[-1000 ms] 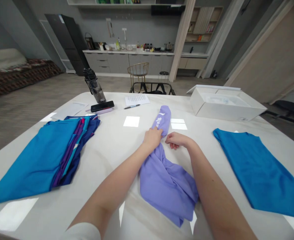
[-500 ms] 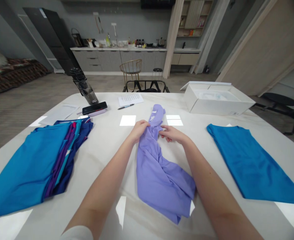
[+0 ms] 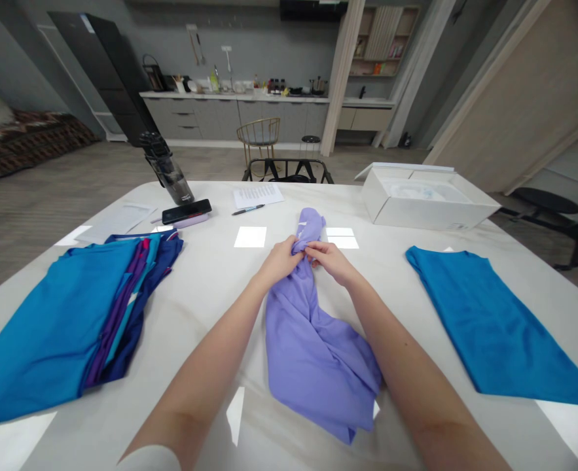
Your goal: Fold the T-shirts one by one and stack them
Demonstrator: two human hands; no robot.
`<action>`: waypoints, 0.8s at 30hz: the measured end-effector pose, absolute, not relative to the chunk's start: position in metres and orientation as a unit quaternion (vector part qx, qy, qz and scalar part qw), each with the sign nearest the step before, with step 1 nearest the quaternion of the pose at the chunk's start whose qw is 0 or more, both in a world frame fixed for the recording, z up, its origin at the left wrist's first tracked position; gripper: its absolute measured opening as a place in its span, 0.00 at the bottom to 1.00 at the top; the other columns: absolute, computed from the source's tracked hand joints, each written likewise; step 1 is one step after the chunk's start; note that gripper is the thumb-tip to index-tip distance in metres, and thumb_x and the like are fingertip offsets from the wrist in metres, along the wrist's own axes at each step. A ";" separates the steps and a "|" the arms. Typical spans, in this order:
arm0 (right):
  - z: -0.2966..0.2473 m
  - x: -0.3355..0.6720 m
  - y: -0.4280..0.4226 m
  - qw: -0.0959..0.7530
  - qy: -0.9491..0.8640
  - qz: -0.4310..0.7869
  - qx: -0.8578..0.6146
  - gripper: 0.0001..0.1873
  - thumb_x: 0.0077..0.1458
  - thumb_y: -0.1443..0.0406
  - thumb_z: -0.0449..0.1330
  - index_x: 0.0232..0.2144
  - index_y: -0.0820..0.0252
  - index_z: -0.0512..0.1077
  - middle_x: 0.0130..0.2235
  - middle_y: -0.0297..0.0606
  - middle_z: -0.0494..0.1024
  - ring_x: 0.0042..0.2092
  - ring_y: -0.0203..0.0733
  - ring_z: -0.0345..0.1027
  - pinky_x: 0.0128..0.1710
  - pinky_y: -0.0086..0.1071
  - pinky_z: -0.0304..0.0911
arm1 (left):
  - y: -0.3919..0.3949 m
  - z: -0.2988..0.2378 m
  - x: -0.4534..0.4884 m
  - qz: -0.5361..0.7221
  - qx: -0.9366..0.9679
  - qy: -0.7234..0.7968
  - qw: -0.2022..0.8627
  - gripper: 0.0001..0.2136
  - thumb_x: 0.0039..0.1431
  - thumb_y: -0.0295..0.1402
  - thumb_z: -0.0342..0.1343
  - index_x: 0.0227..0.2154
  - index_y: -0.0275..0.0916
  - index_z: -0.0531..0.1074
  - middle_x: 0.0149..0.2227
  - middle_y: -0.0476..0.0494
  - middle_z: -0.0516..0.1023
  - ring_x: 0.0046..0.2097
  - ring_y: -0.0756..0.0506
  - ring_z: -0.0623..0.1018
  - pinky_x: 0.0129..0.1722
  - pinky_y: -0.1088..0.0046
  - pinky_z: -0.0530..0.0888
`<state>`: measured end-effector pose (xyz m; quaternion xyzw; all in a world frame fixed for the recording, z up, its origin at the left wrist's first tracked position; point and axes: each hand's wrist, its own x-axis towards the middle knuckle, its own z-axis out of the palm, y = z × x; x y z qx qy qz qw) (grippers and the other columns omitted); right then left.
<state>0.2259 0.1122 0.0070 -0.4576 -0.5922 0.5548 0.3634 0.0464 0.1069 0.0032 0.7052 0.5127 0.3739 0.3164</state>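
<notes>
A lavender garment lies bunched lengthwise on the white table, its narrow rolled end with a white logo pointing away from me. My left hand grips the gathered fabric from the left, just below the logo. From the right, my right hand pinches the cloth at the same narrow spot, and its fingertips meet those of the left. The fabric between the fingers is partly hidden. Below my hands the garment spreads out in loose folds, between my two forearms.
Folded blue, purple and navy garments lie stacked at the left. A folded blue garment is at the right. Farther back are a white box, a black phone, a clear bottle, papers and a pen.
My hands have come together over the narrow part of the lavender garment. The right hand moved left onto the cloth, and the fabric there is now squeezed tighter.
</notes>
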 end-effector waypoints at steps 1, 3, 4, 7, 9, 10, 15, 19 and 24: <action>0.007 0.227 0.113 0.373 -0.577 0.550 -0.474 0.10 0.56 0.60 0.61 0.38 0.60 0.76 0.35 0.35 0.78 0.33 0.34 0.70 0.32 0.26 0.66 | 0.109 0.003 0.047 0.393 0.682 0.519 0.334 0.04 0.57 0.32 0.58 0.36 0.42 0.74 0.32 0.49 0.78 0.35 0.45 0.76 0.39 0.70 0.70; 0.004 0.232 0.117 0.395 -0.538 0.516 -0.537 0.10 0.57 0.63 0.59 0.41 0.60 0.74 0.38 0.37 0.79 0.31 0.34 0.71 0.29 0.26 0.66 | 0.114 0.002 0.047 0.444 0.611 0.536 0.378 0.01 0.55 0.32 0.58 0.30 0.42 0.72 0.27 0.51 0.74 0.32 0.47 0.72 0.35 0.73 0.68; 0.001 0.235 0.119 0.395 -0.528 0.488 -0.572 0.11 0.57 0.64 0.58 0.42 0.60 0.74 0.39 0.38 0.79 0.30 0.33 0.70 0.27 0.26 0.65 | 0.117 0.002 0.047 0.471 0.561 0.544 0.410 0.02 0.55 0.32 0.57 0.28 0.41 0.71 0.26 0.52 0.72 0.31 0.48 0.71 0.33 0.73 0.68; -0.011 0.246 0.125 0.331 -0.571 0.392 -0.641 0.19 0.59 0.62 0.61 0.52 0.61 0.71 0.41 0.40 0.79 0.30 0.34 0.70 0.28 0.27 0.64 | 0.126 -0.001 0.039 0.515 0.382 0.551 0.535 0.05 0.55 0.35 0.54 0.25 0.41 0.68 0.23 0.51 0.69 0.28 0.47 0.70 0.32 0.71 0.70; -0.018 0.249 0.125 0.272 -0.647 0.324 -0.635 0.29 0.58 0.58 0.65 0.59 0.60 0.69 0.43 0.40 0.78 0.36 0.39 0.72 0.34 0.29 0.65 | 0.130 -0.003 0.029 0.503 0.293 0.560 0.590 0.07 0.56 0.36 0.51 0.26 0.41 0.68 0.24 0.49 0.70 0.29 0.45 0.72 0.33 0.66 0.73; -0.020 0.249 0.124 0.246 -0.682 0.290 -0.624 0.32 0.57 0.56 0.67 0.61 0.60 0.67 0.43 0.41 0.78 0.39 0.41 0.73 0.38 0.31 0.65 | 0.132 -0.003 0.024 0.494 0.277 0.577 0.589 0.07 0.56 0.35 0.50 0.26 0.40 0.68 0.25 0.47 0.71 0.30 0.43 0.74 0.35 0.63 0.75; -0.024 0.237 0.116 0.153 -0.751 0.188 -0.615 0.19 0.60 0.56 0.65 0.52 0.55 0.75 0.48 0.44 0.76 0.44 0.45 0.71 0.41 0.32 0.61 | 0.128 0.000 0.006 0.501 0.512 0.642 0.273 0.12 0.52 0.24 0.54 0.40 0.39 0.73 0.45 0.39 0.76 0.51 0.38 0.76 0.56 0.58 0.72; -0.021 0.234 0.116 0.192 -0.767 0.202 -0.579 0.06 0.61 0.62 0.63 0.40 0.56 0.75 0.40 0.39 0.77 0.40 0.41 0.69 0.40 0.31 0.60 | 0.118 0.001 0.017 0.355 0.776 0.478 0.206 0.15 0.54 0.24 0.58 0.45 0.43 0.76 0.50 0.41 0.77 0.54 0.39 0.75 0.60 0.61 0.69; -0.014 0.236 0.122 0.329 -0.742 0.266 -0.519 0.07 0.62 0.62 0.59 0.39 0.58 0.74 0.36 0.35 0.78 0.34 0.39 0.69 0.40 0.31 0.64 | 0.113 -0.008 0.038 0.300 0.773 0.499 0.254 0.04 0.53 0.30 0.65 0.33 0.42 0.78 0.38 0.42 0.80 0.45 0.37 0.79 0.53 0.62 0.71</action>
